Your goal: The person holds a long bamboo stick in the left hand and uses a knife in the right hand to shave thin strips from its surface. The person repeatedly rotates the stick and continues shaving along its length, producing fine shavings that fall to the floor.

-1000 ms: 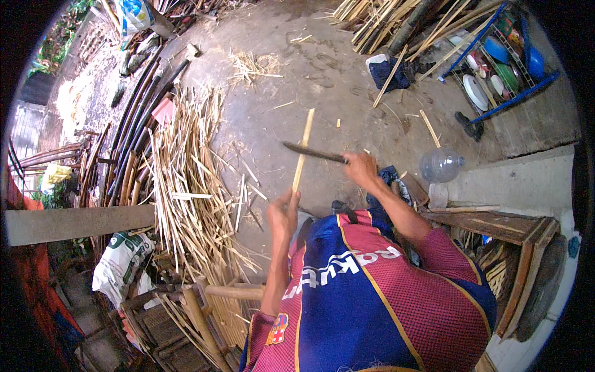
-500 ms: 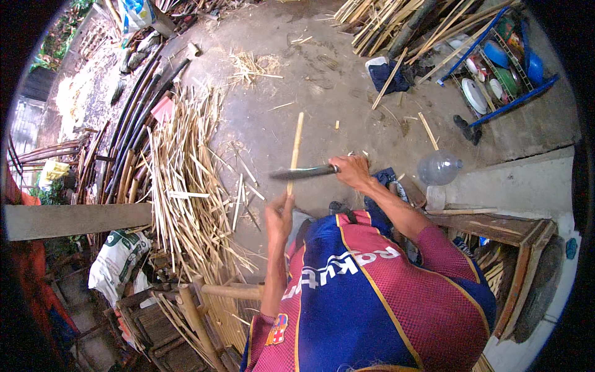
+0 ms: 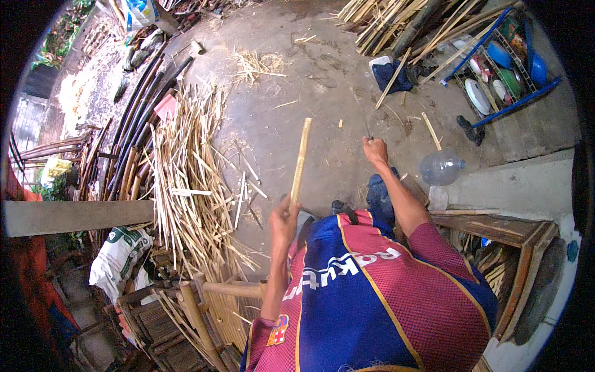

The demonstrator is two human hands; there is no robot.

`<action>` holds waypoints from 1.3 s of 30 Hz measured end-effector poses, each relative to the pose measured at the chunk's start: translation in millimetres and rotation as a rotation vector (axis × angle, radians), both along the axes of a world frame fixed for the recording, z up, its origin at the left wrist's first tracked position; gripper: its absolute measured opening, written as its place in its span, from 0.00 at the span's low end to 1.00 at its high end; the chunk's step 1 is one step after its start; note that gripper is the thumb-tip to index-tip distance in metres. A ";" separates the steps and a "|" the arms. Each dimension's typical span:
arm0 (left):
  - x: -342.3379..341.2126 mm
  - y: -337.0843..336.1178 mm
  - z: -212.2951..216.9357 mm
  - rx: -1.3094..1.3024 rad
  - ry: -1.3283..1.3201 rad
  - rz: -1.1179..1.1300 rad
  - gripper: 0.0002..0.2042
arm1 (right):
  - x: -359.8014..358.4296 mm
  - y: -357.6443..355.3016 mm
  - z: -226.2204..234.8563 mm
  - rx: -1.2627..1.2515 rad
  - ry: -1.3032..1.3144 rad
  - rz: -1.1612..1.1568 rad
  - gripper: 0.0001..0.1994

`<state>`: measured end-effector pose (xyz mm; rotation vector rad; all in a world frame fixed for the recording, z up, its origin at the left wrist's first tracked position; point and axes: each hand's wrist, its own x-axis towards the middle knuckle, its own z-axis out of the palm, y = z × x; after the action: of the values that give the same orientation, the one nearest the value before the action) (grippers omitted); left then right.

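Note:
Upright in front of me, a pale bamboo strip [image 3: 302, 158] is gripped near its lower end by my left hand [image 3: 284, 220]. To the right, my right hand [image 3: 375, 150] is closed round the handle of a large knife [image 3: 369, 131]. Its blade points away from me and shows only as a thin, faint line, apart from the strip. Much of the handle is hidden inside my fist.
A heap of split bamboo strips [image 3: 189, 186] spreads on my left beside long dark poles [image 3: 133, 124]. More bamboo [image 3: 396, 25] lies far right, near a blue dish rack [image 3: 489, 74]. A clear plastic jug [image 3: 441, 168] and wooden table [image 3: 496, 229] are on my right.
The knife has swung away from the bamboo strip, out to the right and forward with my right hand. My left hand still holds the strip, now slightly lower and more to the right.

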<state>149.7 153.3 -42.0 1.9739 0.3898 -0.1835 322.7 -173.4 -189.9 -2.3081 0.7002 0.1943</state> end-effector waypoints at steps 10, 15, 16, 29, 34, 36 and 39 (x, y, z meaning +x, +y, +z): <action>13.0 -12.2 8.1 -0.122 0.019 0.015 0.19 | -70.4 63.2 94.1 -0.083 -0.294 0.925 0.14; 12.4 -14.1 15.1 -0.140 0.053 0.009 0.19 | -50.9 59.4 96.8 -0.080 -0.100 0.630 0.11; 12.0 -13.8 16.1 -0.157 0.055 0.029 0.18 | -44.5 60.6 100.4 -0.053 -0.033 0.577 0.12; -6.1 -7.1 22.1 -0.239 0.061 0.014 0.16 | -45.7 40.2 103.4 -0.118 -0.246 0.629 0.11; -7.2 -15.6 20.4 -0.170 -0.001 -0.011 0.16 | -26.9 23.5 39.6 -0.185 -0.079 0.358 0.13; -9.2 -11.6 32.1 -0.211 0.075 -0.012 0.16 | -11.9 15.8 31.9 -0.114 -0.023 0.168 0.15; -15.0 -7.7 21.0 -0.102 0.013 0.034 0.18 | -20.2 2.4 50.8 -0.117 -0.096 0.197 0.18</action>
<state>134.7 145.5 -21.0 1.8654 0.4142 -0.1906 302.5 -170.9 -139.1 -2.4808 0.4460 0.1351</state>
